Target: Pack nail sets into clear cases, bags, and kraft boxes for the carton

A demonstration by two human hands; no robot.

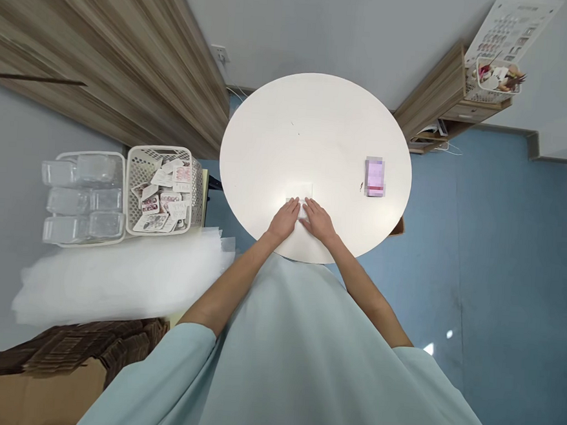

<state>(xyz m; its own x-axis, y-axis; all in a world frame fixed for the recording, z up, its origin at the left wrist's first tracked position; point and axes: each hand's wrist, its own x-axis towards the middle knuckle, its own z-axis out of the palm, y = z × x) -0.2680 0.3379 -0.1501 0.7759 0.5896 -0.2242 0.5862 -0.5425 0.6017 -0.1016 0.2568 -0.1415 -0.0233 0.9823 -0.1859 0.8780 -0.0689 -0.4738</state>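
Both of my hands rest near the front edge of the round white table (291, 109). Beneath my fingertips lies a small flat, whitish sheet (300, 190), and it is hard to tell whether this is paper or clear film. My left hand (283, 219) lies palm down with fingers stretched onto the sheet's near left side. Close beside it, my right hand (318, 220) is also palm down, its fingers extended over the near right side. The hands partly cover the sheet.
A blurred purple packet (375, 177) sits on the table's right. At left stand a white basket (191, 196) of printed packets and another basket holding clear plastic boxes (68, 201). White sheeting (123, 279) and stacked cardboard (33, 389) lie below them. A wooden cabinet (432, 100) stands at right.
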